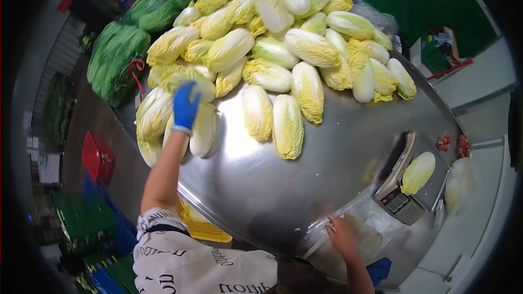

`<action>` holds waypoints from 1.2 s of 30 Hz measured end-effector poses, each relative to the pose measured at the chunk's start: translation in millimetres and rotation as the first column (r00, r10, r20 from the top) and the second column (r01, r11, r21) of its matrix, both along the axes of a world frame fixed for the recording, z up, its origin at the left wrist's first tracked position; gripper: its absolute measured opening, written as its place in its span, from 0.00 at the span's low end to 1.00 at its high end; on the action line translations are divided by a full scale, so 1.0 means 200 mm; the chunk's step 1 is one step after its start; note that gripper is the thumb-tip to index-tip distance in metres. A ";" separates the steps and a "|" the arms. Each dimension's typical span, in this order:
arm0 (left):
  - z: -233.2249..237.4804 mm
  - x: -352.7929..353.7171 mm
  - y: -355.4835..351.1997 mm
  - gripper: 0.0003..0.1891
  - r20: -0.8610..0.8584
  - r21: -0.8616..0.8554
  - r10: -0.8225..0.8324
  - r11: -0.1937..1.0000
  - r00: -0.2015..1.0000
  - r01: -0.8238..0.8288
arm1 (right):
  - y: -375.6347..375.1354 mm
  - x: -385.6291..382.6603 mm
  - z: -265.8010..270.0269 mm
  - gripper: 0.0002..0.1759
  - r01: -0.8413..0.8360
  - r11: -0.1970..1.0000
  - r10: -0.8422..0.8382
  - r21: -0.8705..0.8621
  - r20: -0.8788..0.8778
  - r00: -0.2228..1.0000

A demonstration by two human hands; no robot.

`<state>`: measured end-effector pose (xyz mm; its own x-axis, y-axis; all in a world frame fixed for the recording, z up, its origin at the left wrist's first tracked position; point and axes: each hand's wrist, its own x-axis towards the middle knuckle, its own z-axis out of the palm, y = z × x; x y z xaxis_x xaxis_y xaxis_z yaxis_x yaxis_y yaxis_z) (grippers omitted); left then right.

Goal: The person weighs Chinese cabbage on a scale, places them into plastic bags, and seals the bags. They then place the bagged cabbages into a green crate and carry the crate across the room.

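Across the steel table (327,169) sits a huge cabbage pile (272,49). Over by the right edge there's a scale (400,198) with a lone cabbage (418,172) on it. Left hand (186,106), blue glove, lies on an edge cabbage (202,130) at the pile's near-left side, can't tell if it's actually gripping. Right hand (342,235) rests flat, fingers apart, on a plastic bag (370,239) beside the scale.

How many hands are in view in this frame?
2. The left hand, in a blue glove, is on the cabbages at the pile's left edge. The right hand, bare, lies on a plastic bag at the table's near edge. No others show.
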<state>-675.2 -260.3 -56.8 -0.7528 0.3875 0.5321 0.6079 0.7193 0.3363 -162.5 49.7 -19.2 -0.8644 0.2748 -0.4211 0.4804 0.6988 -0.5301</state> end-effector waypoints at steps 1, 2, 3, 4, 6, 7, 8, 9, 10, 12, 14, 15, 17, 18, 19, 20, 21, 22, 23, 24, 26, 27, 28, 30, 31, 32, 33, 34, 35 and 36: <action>0.06 -0.07 -0.08 0.17 0.048 0.152 0.063 0.986 0.997 -0.070 | 0.01 -0.03 -0.01 0.18 -0.006 1.000 0.006 -0.014 -0.028 1.000; 0.06 -0.16 -0.19 0.15 -0.017 0.169 0.125 0.978 0.992 -0.120 | 0.01 -0.05 -0.02 0.17 -0.008 1.000 0.006 -0.027 -0.059 0.998; 0.12 -0.16 -0.24 0.12 0.169 0.431 0.098 0.887 0.981 -0.163 | 0.02 -0.07 -0.01 0.17 -0.016 1.000 0.015 -0.019 -0.058 0.998; 0.19 -0.11 -0.29 0.09 0.088 0.370 0.158 0.912 0.983 -0.180 | 0.02 -0.09 -0.01 0.17 -0.019 1.000 0.019 -0.010 -0.059 0.998; 0.20 0.07 -0.39 0.09 0.083 0.138 0.265 0.952 0.961 -0.274 | 0.01 -0.11 0.00 0.17 -0.046 0.999 0.048 0.025 -0.062 0.997; 0.16 0.19 -0.44 0.10 0.150 -0.040 0.332 0.943 0.931 -0.330 | 0.00 -0.12 0.00 0.17 -0.072 0.996 0.075 0.051 -0.064 0.995; 0.10 0.33 -0.45 0.11 0.171 -0.223 0.379 0.914 0.910 -0.338 | -0.01 -0.13 0.01 0.17 -0.098 0.992 0.103 0.079 -0.064 0.993; 0.03 0.48 -0.41 0.13 0.184 -0.397 0.426 0.857 0.886 -0.330 | -0.02 -0.13 0.02 0.18 -0.140 0.987 0.144 0.083 -0.048 0.988; -0.01 0.63 -0.34 0.15 0.346 -0.380 0.490 0.853 0.800 -0.358 | -0.04 -0.14 0.04 0.18 -0.180 0.980 0.184 0.088 -0.029 0.983; -0.13 0.80 -0.25 0.21 0.450 -0.239 0.490 0.872 0.747 -0.428 | -0.08 -0.13 0.06 0.18 -0.236 0.968 0.238 0.085 -0.021 0.971; -0.33 0.85 -0.20 0.27 0.329 0.031 0.426 0.887 0.843 -0.460 | -0.13 -0.11 0.04 0.19 -0.267 0.962 0.270 0.061 -0.042 0.962; -0.36 0.85 -0.15 0.29 0.315 0.113 0.450 0.856 0.836 -0.504 | -0.14 -0.08 0.03 0.18 -0.277 0.959 0.280 0.053 -0.044 0.959; -0.41 0.79 -0.02 0.33 0.294 0.272 0.477 0.789 0.828 -0.551 | -0.19 -0.04 0.01 0.18 -0.269 0.963 0.270 0.035 -0.049 0.962; -0.47 0.74 -0.01 0.29 0.285 0.385 0.453 0.753 0.845 -0.533 | -0.20 -0.02 0.00 0.18 -0.305 0.952 0.306 0.023 -0.049 0.951; -0.44 0.75 0.04 0.24 0.382 0.573 0.343 0.641 0.858 -0.511 | -0.19 0.00 0.00 0.17 -0.317 0.948 0.318 0.018 -0.036 0.947; -0.40 0.78 0.06 0.23 0.533 0.685 0.170 0.488 0.829 -0.541 | -0.16 0.04 0.00 0.17 -0.318 0.948 0.318 0.013 -0.015 0.948; -0.35 0.81 0.08 0.23 0.631 0.743 0.000 0.288 0.776 -0.604 | -0.10 0.09 -0.01 0.17 -0.209 0.978 0.208 -0.010 -0.049 0.977; -0.44 0.82 -0.05 0.23 0.771 0.626 -0.330 0.230 0.545 -0.745 | -0.03 0.12 0.01 0.16 -0.101 0.994 0.098 -0.032 -0.088 0.991; -0.51 0.85 -0.15 0.24 0.757 0.626 -0.428 0.261 0.494 -0.734 | 0.06 0.11 0.08 0.17 0.040 0.994 -0.043 0.106 0.022 0.999; -0.57 0.88 -0.25 0.27 0.740 0.626 -0.516 0.296 0.431 -0.721 | 0.19 0.19 0.01 0.20 0.245 0.943 -0.196 0.227 -0.220 0.956; -0.45 0.98 -0.24 0.30 0.551 0.700 -0.712 0.112 0.434 -0.705 | 0.48 0.16 0.15 0.23 0.593 0.786 -0.400 0.174 -0.589 0.702; -0.36 1.07 -0.20 0.30 0.501 0.741 -0.754 0.121 0.425 -0.660 | 0.61 0.15 0.20 0.24 0.760 0.635 -0.484 0.140 -0.694 0.532; -0.28 1.11 -0.15 0.35 0.461 0.791 -0.792 0.164 0.399 -0.589 | 0.76 0.16 0.22 0.30 0.839 0.505 -0.525 0.204 -0.699 0.486; -0.16 1.12 -0.03 0.38 0.313 0.850 -0.900 0.124 0.302 -0.512 | 1.04 0.14 0.14 0.40 0.936 0.341 -0.639 0.091 -0.708 0.301; -0.10 1.12 0.07 0.40 0.231 0.878 -0.940 0.091 0.249 -0.470 | 1.14 0.09 0.09 0.45 0.950 0.306 -0.708 0.064 -0.651 0.273; -0.03 1.13 0.20 0.41 0.154 0.857 -0.960 0.012 0.234 -0.516 | 1.20 0.03 0.06 0.50 0.962 0.272 -0.768 0.036 -0.594 0.239; 0.06 1.16 0.37 0.42 0.072 0.827 -0.972 -0.066 0.222 -0.558 | 1.22 -0.01 0.02 0.50 0.964 0.262 -0.802 0.054 -0.543 0.249; 0.14 1.19 0.53 0.44 -0.012 0.791 -0.977 -0.140 0.213 -0.596 | 1.24 -0.07 -0.02 0.51 0.965 0.255 -0.832 0.069 -0.492 0.255; 0.23 1.22 0.66 0.42 0.016 0.740 -0.992 -0.073 0.126 -0.668 | 1.25 -0.08 -0.05 0.51 0.965 0.248 -0.863 0.082 -0.435 0.259; 0.26 1.25 0.78 0.40 0.001 0.698 -0.995 -0.070 0.099 -0.712 | 1.28 -0.06 -0.06 0.49 0.951 0.273 -0.882 -0.146 -0.433 0.186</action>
